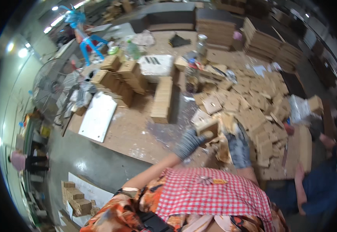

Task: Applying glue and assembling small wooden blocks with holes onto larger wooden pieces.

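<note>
My left hand (189, 144), in a grey knit glove, is closed round a small brown wooden board (209, 130), held upright by its edge. My right hand (239, 149), gloved the same way, is closed on a crumpled, brown-stained cream cloth (223, 147), right beside the board. Its fingertips are partly hidden by the cloth. Just beyond and to the right of both hands lies a wide heap of loose square wooden pieces (255, 102), some with a small hole.
Neat wooden stacks (160, 101) stand left on the table, near a white panel (97, 116), a wrapped white packet (155, 66) and a dark-filled bottle (191, 76). A fan (54, 87) is at the far left. Another person's arm (300, 189) rests by the right edge.
</note>
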Available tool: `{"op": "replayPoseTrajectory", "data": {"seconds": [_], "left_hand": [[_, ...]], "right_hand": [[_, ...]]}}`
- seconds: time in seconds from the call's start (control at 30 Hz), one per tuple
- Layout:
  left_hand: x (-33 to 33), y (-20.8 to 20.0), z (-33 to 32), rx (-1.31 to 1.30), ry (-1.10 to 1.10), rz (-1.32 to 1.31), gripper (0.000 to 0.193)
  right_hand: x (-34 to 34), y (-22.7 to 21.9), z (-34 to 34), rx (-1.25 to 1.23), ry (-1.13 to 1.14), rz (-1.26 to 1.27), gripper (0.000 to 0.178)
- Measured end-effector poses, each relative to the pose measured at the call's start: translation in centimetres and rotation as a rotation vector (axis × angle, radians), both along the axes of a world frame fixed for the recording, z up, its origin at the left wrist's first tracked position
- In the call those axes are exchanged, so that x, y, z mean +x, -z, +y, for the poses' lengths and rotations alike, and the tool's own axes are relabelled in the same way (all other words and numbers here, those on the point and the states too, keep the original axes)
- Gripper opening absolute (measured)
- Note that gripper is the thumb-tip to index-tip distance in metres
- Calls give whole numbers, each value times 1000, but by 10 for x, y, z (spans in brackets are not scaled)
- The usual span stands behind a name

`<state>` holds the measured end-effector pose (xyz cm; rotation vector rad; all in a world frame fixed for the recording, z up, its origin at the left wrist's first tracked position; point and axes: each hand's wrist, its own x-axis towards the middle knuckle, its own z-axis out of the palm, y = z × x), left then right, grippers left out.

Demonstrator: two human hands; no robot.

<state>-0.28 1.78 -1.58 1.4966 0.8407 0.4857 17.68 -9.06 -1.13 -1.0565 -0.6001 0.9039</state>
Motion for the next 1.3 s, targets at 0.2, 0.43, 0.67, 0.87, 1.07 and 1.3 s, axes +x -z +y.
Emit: {"op": "replayPoseTrajectory", "data": {"seconds": [0.2, 0.43, 0.67, 0.87, 1.07, 1.3], "left_hand": [[10, 4, -1, 99, 43, -38, 43], [3, -1, -5, 97, 34, 90, 38], [-5, 0, -7, 130, 52, 96, 45], [-21, 11, -7, 193, -79, 84, 36], [-29, -2, -13, 51, -67, 58, 46], [-36, -34, -14, -220, -148, -151, 55]], "right_hand": [[-25, -31, 5, 127, -61, -817, 42], [-23, -30, 10, 24, 48, -1125, 30], [-41, -28, 10, 74, -43, -1049, 34], [-55, -27, 17, 107, -94, -1161, 34], [-23, -15, 26, -54, 8, -1050, 31], [-13, -22, 26, -17, -5, -929, 31]]}}
